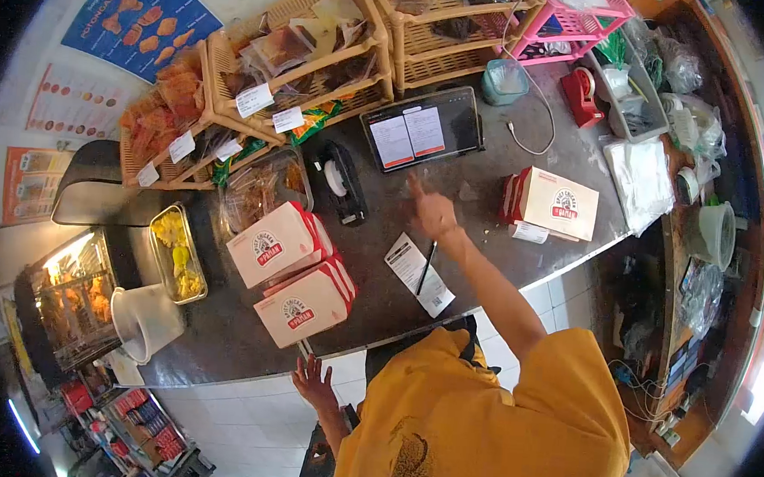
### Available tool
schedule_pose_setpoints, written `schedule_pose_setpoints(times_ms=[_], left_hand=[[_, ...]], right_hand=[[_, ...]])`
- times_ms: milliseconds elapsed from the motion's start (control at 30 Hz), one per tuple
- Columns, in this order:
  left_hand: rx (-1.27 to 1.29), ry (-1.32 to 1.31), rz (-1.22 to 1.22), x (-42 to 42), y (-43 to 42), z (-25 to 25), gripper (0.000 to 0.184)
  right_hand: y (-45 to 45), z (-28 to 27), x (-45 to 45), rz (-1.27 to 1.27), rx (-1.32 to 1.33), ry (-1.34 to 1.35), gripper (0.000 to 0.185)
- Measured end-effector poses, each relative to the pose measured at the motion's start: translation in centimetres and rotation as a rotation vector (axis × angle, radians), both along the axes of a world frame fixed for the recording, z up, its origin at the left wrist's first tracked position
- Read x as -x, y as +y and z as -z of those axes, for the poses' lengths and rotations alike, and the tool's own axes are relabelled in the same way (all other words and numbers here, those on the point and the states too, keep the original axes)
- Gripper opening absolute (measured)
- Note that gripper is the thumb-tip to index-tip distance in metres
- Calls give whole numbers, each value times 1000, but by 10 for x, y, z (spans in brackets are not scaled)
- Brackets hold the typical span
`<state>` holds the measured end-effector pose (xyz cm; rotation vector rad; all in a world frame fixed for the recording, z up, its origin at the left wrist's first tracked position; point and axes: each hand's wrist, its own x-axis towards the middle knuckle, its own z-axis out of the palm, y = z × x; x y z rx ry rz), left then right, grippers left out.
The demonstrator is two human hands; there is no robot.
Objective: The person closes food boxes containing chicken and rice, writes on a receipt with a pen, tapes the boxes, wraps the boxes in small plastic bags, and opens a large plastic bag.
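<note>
My right hand point(434, 214) hovers at the lower edge of a tablet point(423, 135), index finger stretched toward its lit screen; the hand is slightly blurred and holds nothing. Below the wrist lies a long printed receipt point(407, 262) with a black pen point(425, 272) across it. My left hand point(314, 386) is held just off the counter's front edge, fingers spread. Nearest to it are two white and red chicken boxes, the front box point(304, 308) and the one behind it point(266, 246). Nothing is in that hand.
A black tape dispenser point(336, 182) stands left of the tablet. More boxes point(562, 202) sit to the right, near white plastic bags point(638, 181). Wicker racks point(302, 56) line the back. A tray of yellow food point(177, 255) and a white tub point(148, 321) are at left.
</note>
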<state>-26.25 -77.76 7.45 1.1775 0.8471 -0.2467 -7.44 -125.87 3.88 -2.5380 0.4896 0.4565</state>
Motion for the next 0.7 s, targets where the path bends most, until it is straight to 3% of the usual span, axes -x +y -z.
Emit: schedule_pose_setpoints(times_ms=[133, 233, 333, 367, 467, 533, 600, 667, 700], left_hand=[[-26, 17, -38, 2, 3, 0, 73], [-24, -24, -23, -3, 7, -1, 72], [-39, -122, 3, -24, 9, -8, 68], [-168, -153, 40, -36, 3, -10, 62], [-92, -180, 106, -83, 24, 8, 68], [-500, -481, 518, -122, 42, 36, 58], [-348, -560, 591, -153, 31, 34, 53], [357, -362, 308, -175, -3, 8, 54], [339, -420, 351, -178, -8, 12, 55]], right_hand=[[37, -7, 48, -122, -126, -166, 57], [57, -47, 74, 17, -433, -110, 45], [82, -37, 82, 97, -597, -184, 50], [92, -38, 79, 97, -569, -123, 56], [118, -61, 59, 113, -793, 55, 73], [147, -40, 53, 234, -988, -39, 85], [169, -42, 50, 295, -1172, -31, 94], [177, -78, 48, 274, -1332, 99, 100], [186, -112, 51, 297, -1321, 166, 98]])
